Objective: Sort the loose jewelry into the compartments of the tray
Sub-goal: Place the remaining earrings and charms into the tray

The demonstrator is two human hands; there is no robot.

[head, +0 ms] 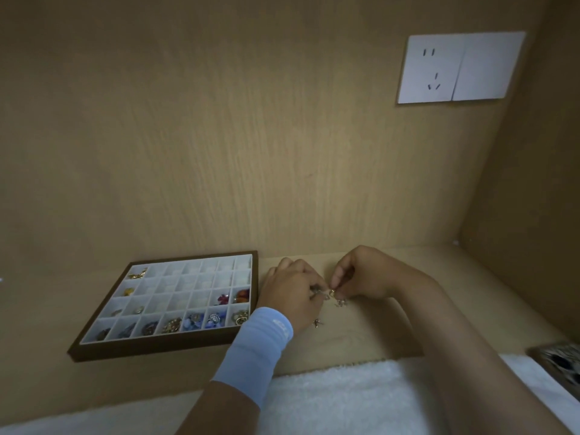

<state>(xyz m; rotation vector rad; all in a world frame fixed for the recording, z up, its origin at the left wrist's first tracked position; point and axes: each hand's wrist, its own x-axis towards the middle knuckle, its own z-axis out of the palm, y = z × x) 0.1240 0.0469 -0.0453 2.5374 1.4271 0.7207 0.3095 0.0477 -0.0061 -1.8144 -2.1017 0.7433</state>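
Gently, left hand (pixel 292 293) and right hand (pixel 361 274), both pinching small gold-and-silver jewelry pieces (pixel 332 292), should tease them apart, not tug.

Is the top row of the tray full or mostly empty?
Mostly empty: only the leftmost compartment of that tray row holds a gold piece; the others look bare white.

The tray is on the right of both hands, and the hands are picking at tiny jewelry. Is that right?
Not quite: the head view shows the tray on the left of both hands. The left hand and right hand are picking at tiny jewelry.
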